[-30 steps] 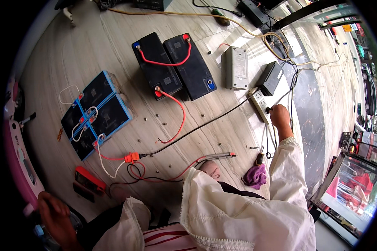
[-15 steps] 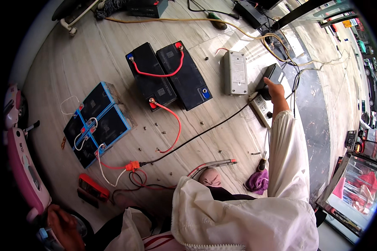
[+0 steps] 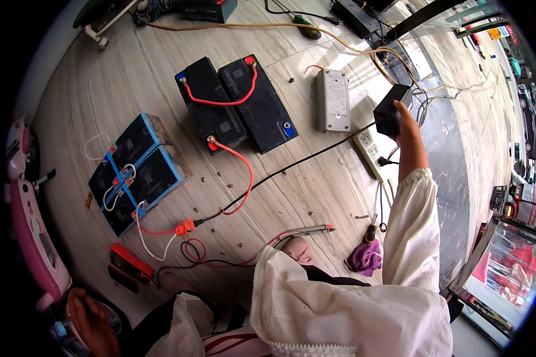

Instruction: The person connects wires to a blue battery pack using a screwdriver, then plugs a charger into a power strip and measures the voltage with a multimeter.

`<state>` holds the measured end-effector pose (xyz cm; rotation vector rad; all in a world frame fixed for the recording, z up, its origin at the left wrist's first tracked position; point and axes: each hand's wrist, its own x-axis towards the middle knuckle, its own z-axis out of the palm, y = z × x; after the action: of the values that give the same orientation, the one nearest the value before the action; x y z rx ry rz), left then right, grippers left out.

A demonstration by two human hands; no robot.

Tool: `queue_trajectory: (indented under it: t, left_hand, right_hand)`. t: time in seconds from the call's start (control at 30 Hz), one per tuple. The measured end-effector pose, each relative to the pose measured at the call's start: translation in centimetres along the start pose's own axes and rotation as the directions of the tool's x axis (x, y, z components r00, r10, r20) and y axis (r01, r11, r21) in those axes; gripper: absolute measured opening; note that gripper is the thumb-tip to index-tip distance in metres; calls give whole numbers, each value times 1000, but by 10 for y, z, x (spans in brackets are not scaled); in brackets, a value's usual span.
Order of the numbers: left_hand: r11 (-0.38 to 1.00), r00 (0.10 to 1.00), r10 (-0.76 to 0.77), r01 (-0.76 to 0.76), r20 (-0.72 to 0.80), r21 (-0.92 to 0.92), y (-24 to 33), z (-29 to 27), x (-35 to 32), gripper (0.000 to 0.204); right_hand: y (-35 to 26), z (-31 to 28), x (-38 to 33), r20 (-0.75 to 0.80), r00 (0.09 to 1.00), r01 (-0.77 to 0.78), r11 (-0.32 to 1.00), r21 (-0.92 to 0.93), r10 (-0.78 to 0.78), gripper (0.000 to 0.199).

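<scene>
My right hand (image 3: 408, 130) reaches far out to the upper right and grips a black charger box (image 3: 390, 112), lifted just above a white power strip (image 3: 370, 153). A black cable runs from the box across the floor to an orange connector (image 3: 184, 227). My left hand (image 3: 90, 322) is low at the bottom left beside a pink scooter (image 3: 34, 238), resting on a round part; what its fingers do is unclear. Two black batteries (image 3: 235, 102) joined by a red wire lie in the middle, and blue-wrapped batteries (image 3: 134, 172) lie to their left.
A grey box (image 3: 332, 99) lies next to the black batteries. A red multimeter (image 3: 131, 263) with its probes (image 3: 308, 230) sits near my knee, and a purple cloth (image 3: 364, 257) lies by my right sleeve. Small screws are scattered on the wooden floor. Cables tangle at the top right.
My right hand moved up from the power strip to the black charger box and took hold of it. My left hand stayed low at the bottom left.
</scene>
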<state>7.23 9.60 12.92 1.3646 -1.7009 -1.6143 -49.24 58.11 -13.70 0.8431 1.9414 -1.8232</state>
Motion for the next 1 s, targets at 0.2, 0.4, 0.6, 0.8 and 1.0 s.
queue_trajectory:
  t: [0.2,0.4,0.6,0.8,1.0]
  left_hand:
    - [999,1000,-19,19,-11,48,9,17,-1,25]
    - [1000,1000,5,-5,29,12,8,15,-1,25]
    - [1000,997,8,-10,74,21,8,8,0,26]
    - [999,994,36,-36,101,0,7,7,-2,27]
    - [1000,996,26,-27,85,9,8,6,-3,27]
  right_hand:
    - [12,-25,-31,84,996,36,997,75,-42,47]
    - [45,-24,-65,104,984,152,985,-81,-143,43]
    - [84,16,-145,66,971,238,948,-210,-229,54]
    - [131,37,-193,99,971,241,887,-395,-220,64]
    - [155,40,-190,-29,963,202,788,-582,-268,71]
